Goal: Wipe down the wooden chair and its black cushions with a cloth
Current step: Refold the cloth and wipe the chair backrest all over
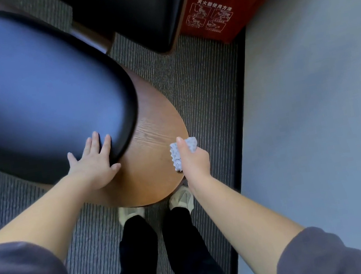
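The left hand lay flat, fingers spread, across the near rim of the black cushion and onto the wooden chair, bracing it. The right hand, well apart from it, clutched the bunched cloth against the wood's right edge. With the cloth so close to that edge, a stroke could likely slide off it and miss the rim. Wadded so tightly, it might also skip the seam where the cushion met the wood. The only container was the red extinguisher box past the chair's far right corner. It was shut, and its contents could not be seen.
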A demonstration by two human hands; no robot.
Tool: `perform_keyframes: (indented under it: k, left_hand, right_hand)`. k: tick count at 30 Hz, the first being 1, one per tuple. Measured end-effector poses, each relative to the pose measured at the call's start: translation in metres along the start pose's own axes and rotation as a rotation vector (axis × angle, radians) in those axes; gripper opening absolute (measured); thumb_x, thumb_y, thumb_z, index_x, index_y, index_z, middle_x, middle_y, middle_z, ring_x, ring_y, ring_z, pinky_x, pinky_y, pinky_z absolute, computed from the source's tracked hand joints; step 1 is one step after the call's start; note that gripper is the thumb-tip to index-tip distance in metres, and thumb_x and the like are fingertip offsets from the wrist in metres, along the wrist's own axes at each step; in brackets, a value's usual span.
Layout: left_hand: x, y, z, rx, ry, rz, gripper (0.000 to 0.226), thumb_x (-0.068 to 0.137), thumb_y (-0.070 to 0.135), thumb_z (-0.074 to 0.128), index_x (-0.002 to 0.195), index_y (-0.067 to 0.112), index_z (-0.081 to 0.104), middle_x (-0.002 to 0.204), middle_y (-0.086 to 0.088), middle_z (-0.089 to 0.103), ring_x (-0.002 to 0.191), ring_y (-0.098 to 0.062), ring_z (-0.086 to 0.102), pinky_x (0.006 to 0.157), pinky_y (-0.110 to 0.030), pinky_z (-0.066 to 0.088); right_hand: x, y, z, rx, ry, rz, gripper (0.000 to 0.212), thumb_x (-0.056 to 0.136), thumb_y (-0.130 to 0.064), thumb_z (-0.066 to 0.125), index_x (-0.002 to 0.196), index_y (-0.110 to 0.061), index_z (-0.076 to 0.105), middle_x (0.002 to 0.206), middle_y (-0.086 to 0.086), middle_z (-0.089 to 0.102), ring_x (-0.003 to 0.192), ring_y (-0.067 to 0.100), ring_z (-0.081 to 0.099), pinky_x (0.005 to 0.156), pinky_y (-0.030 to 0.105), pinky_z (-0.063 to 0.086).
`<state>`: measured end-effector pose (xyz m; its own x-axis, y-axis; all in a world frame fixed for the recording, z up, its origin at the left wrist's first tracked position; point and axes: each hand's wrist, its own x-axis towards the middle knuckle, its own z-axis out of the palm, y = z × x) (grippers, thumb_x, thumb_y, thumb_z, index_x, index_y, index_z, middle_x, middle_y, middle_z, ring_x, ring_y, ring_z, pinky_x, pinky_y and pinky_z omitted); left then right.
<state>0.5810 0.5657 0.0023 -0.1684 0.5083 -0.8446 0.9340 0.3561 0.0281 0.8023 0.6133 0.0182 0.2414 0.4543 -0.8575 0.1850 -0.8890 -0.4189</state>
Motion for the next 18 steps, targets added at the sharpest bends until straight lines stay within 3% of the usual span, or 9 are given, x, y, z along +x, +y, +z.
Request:
perform_keyframes:
  k: [5, 12, 15, 18]
  left_hand:
    - [-0.006, -0.022, 0.006, -0.004, -0.005, 0.059, 0.079, 0.100, 0.048, 0.040, 0.154, 0.027, -0.013, 0.161, -0.003, -0.024, 0.150, -0.018, -0.015, 0.116, -0.063, 0.008]
    - [-0.012, -0.078, 0.012, 0.047, -0.016, 0.190, 0.076, 0.101, 0.043, 0.039, 0.155, 0.025, -0.011, 0.161, -0.003, -0.023, 0.150, -0.016, -0.013, 0.117, -0.060, 0.011]
    - [-0.013, -0.107, 0.016, 0.053, 0.000, 0.233, 0.075, 0.101, 0.041, 0.039, 0.155, 0.024, -0.009, 0.162, -0.002, -0.022, 0.150, -0.015, -0.013, 0.118, -0.059, 0.010]
    - [-0.014, -0.133, 0.024, 0.039, 0.032, 0.255, 0.075, 0.100, 0.040, 0.041, 0.156, 0.023, -0.007, 0.162, -0.001, -0.020, 0.150, -0.013, -0.013, 0.119, -0.058, 0.011]
  right_hand:
    - [-0.030, 0.020, 0.014, 0.150, 0.162, -0.025, 0.026, 0.092, -0.042, 0.061, 0.074, -0.023, 0.063, 0.068, -0.007, 0.063, 0.056, 0.002, 0.058, 0.046, 0.013, 0.041]
    - [-0.074, 0.053, 0.054, 0.338, 0.393, -0.001, 0.028, 0.094, -0.043, 0.058, 0.081, -0.019, 0.067, 0.067, -0.009, 0.064, 0.054, 0.000, 0.058, 0.047, 0.010, 0.042]
    - [-0.088, 0.070, 0.078, 0.426, 0.450, 0.016, 0.030, 0.094, -0.045, 0.057, 0.091, -0.016, 0.066, 0.078, -0.007, 0.066, 0.069, 0.005, 0.062, 0.061, 0.015, 0.047]
    - [-0.095, 0.091, 0.111, 0.491, 0.462, 0.050, 0.036, 0.092, -0.048, 0.059, 0.099, -0.013, 0.066, 0.091, -0.002, 0.069, 0.085, 0.014, 0.066, 0.083, 0.031, 0.054]
